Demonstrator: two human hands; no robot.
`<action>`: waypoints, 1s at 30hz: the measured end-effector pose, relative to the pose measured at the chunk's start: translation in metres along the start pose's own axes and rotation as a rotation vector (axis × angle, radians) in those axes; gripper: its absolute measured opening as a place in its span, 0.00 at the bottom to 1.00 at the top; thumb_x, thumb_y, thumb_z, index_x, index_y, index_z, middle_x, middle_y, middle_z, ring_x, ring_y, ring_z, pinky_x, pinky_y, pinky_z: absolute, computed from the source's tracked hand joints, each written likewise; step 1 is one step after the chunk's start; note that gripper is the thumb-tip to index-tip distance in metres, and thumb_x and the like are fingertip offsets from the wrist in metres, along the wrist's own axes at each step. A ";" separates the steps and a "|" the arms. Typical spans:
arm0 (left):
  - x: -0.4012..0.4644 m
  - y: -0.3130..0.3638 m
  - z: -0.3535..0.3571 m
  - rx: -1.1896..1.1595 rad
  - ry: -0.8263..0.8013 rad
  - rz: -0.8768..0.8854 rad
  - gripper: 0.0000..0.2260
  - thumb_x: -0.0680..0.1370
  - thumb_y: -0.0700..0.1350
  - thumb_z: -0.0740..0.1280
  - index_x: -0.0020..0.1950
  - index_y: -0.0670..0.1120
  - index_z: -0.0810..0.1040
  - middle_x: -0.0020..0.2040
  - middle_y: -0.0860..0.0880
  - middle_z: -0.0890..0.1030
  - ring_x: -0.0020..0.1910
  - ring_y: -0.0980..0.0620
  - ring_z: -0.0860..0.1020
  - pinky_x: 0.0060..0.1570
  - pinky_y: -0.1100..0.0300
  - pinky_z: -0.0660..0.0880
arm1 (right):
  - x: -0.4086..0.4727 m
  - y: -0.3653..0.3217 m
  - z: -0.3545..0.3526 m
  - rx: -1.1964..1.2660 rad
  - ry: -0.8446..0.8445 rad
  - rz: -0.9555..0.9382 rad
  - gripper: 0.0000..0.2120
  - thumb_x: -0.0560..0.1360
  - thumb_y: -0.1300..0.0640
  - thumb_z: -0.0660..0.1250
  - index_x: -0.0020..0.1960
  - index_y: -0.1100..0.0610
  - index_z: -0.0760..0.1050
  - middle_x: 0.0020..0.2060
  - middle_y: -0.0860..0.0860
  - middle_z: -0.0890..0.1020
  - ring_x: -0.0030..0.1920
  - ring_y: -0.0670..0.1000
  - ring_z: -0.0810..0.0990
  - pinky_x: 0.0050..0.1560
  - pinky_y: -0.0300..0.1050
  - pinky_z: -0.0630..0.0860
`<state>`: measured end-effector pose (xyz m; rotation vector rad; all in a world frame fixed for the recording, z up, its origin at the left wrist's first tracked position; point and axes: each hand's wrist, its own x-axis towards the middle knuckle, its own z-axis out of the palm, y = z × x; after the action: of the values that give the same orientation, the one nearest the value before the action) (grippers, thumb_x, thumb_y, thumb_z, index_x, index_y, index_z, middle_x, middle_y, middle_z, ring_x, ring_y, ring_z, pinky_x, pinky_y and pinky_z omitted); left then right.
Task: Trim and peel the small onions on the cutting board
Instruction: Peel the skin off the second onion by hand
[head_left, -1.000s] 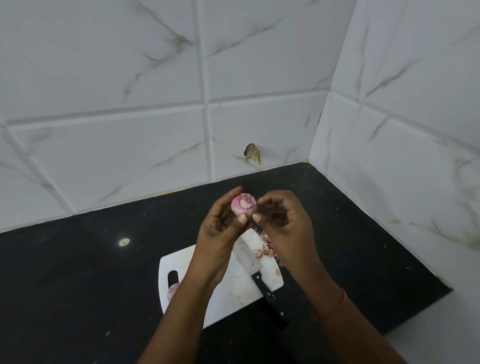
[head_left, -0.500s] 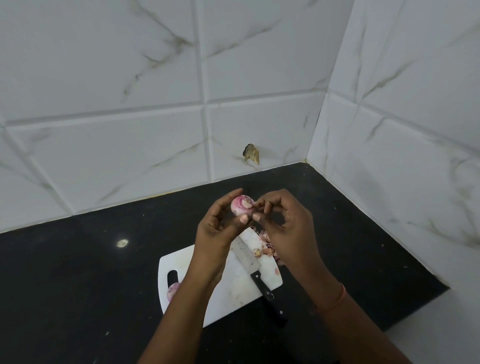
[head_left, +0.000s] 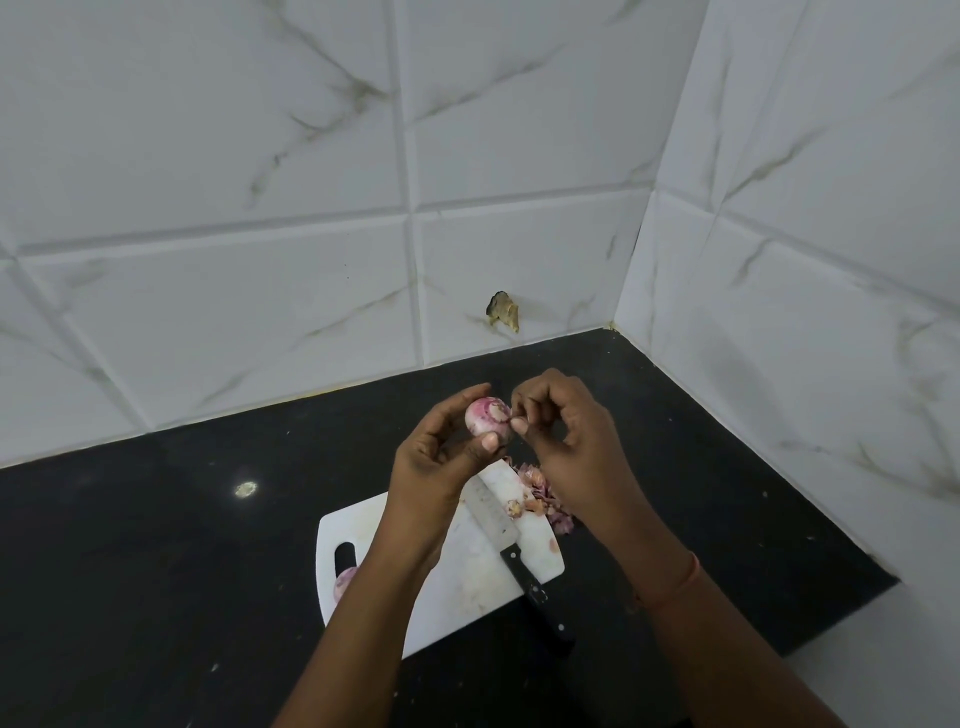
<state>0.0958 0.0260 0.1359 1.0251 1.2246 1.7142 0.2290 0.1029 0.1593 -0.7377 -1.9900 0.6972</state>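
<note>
Onion (head_left: 487, 414) sits raised above the cutting board (head_left: 467, 571), cradled in the left hand (head_left: 441, 457), whose grip curls round it with the thumb pressed under its near side. The right hand (head_left: 566, 431) has its grip pinched thumb to forefinger at the onion's right edge — apparently on a shred of skin, though the shred is too small to make out.

The bulb looks round, smooth and glossy, pink streaked with white, so I judge it slippery: a hard tug on the skin could pop it free to bounce off the board onto the black bench (head_left: 156, 545). Thin, papery skin may also tear short and leave patches behind.

On the board, below the onion, lies a knife (head_left: 501, 525) with a steel blade and a black riveted handle overhanging the board's near edge — a careless wrist could knock it. Dry pinkish peelings (head_left: 540, 499) are heaped at the board's right side, and another onion (head_left: 344, 581) rests by its handle slot (head_left: 345, 555) at the left.
</note>
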 end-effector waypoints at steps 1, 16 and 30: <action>0.000 -0.001 0.000 0.001 0.002 -0.003 0.20 0.71 0.44 0.73 0.64 0.50 0.79 0.57 0.53 0.83 0.59 0.51 0.81 0.56 0.57 0.80 | 0.000 0.001 0.001 -0.014 0.002 -0.016 0.13 0.72 0.73 0.66 0.40 0.56 0.70 0.39 0.46 0.77 0.44 0.49 0.74 0.41 0.38 0.74; 0.003 0.002 0.009 -0.367 0.060 -0.174 0.19 0.75 0.44 0.67 0.66 0.45 0.78 0.61 0.42 0.82 0.60 0.44 0.82 0.56 0.58 0.80 | -0.011 -0.007 0.011 0.581 0.191 0.286 0.07 0.76 0.74 0.61 0.48 0.64 0.69 0.43 0.55 0.78 0.42 0.46 0.78 0.42 0.37 0.78; 0.002 -0.001 0.009 -0.406 0.119 -0.259 0.26 0.71 0.49 0.70 0.66 0.40 0.76 0.60 0.41 0.82 0.58 0.46 0.83 0.57 0.56 0.80 | -0.010 0.005 0.009 0.126 0.145 0.038 0.05 0.74 0.59 0.71 0.47 0.51 0.79 0.45 0.46 0.80 0.46 0.45 0.79 0.44 0.34 0.76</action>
<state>0.1037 0.0309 0.1375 0.5071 0.9747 1.7398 0.2266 0.0972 0.1463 -0.7311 -1.7884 0.7623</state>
